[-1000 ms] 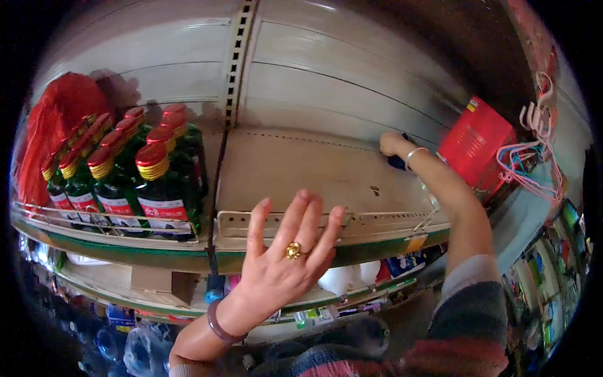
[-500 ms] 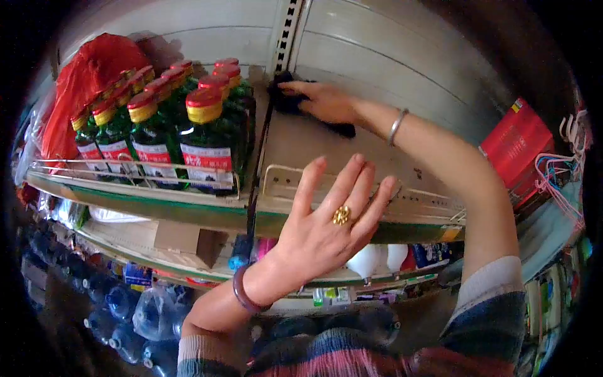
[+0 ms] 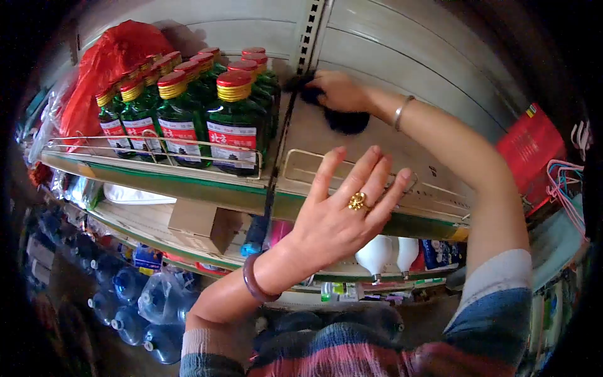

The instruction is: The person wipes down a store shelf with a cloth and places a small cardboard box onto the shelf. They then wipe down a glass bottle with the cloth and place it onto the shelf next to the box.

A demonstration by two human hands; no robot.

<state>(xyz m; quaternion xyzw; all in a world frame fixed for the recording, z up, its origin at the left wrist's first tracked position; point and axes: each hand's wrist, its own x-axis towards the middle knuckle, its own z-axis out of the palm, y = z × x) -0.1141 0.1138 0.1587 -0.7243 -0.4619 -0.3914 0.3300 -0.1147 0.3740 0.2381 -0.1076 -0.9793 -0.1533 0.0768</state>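
Note:
My right hand [image 3: 342, 91] is closed on a dark cloth [image 3: 347, 120] at the back left corner of the shelf board [image 3: 389, 141], beside the upright post. The cloth lies bunched on the board, partly under the hand. My left hand [image 3: 348, 201], with a gold ring, is raised at the shelf's front edge, fingers spread, holding nothing. Just left of the post stand several green bottles [image 3: 235, 135] with red caps, behind a wire rail [image 3: 182, 154].
A red bag [image 3: 110, 69] is behind the bottles. At the right are a red box [image 3: 531, 154] and pink hangers [image 3: 568, 195]. The lower shelf holds a cardboard box [image 3: 195, 226] and white bulbs [image 3: 375, 256]. Large blue water bottles [image 3: 164, 342] stand at the lower left.
My right hand has moved with the dark cloth from the shelf's right side to its back left corner. The view has shifted, and my left hand stays spread at the front edge.

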